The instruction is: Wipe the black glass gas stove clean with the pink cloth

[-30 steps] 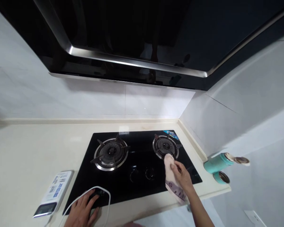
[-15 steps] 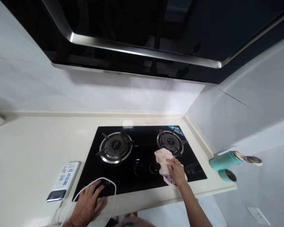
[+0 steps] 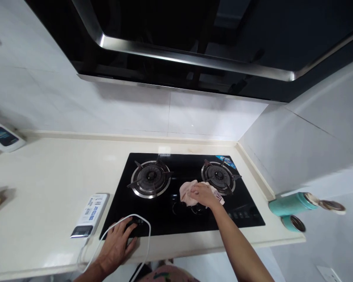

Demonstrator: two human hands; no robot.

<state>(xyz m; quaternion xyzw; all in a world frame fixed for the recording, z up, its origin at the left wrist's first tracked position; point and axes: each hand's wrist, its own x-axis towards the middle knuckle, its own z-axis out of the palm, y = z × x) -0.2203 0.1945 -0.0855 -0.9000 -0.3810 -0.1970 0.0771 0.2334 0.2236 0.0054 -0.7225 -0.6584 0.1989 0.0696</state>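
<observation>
My right hand (image 3: 202, 193) presses a pale pink cloth (image 3: 188, 192) onto the black glass gas stove (image 3: 176, 225), between the two burners and just behind the control knobs. Its fingers curl over the cloth, which bunches out on both sides. Flat on the stove's front left corner rests my left hand (image 3: 116, 241), fingers spread, holding nothing. A white cable (image 3: 149, 235) loops over that hand. Beside the cloth is the right burner (image 3: 219, 176); the left burner (image 3: 151, 176) sits farther off.
A white power bank (image 3: 90, 215) lies left of the stove. On the right end of the counter (image 3: 53, 172) are a teal flask (image 3: 292, 204) and a teal cup (image 3: 292, 223). The range hood (image 3: 179, 58) overhangs the stove. A white bottle (image 3: 6, 137) stands at far left.
My right hand has slid the cloth left and back across the stove, off the front right area. My left hand stays on the front left corner. The view has shifted somewhat left.
</observation>
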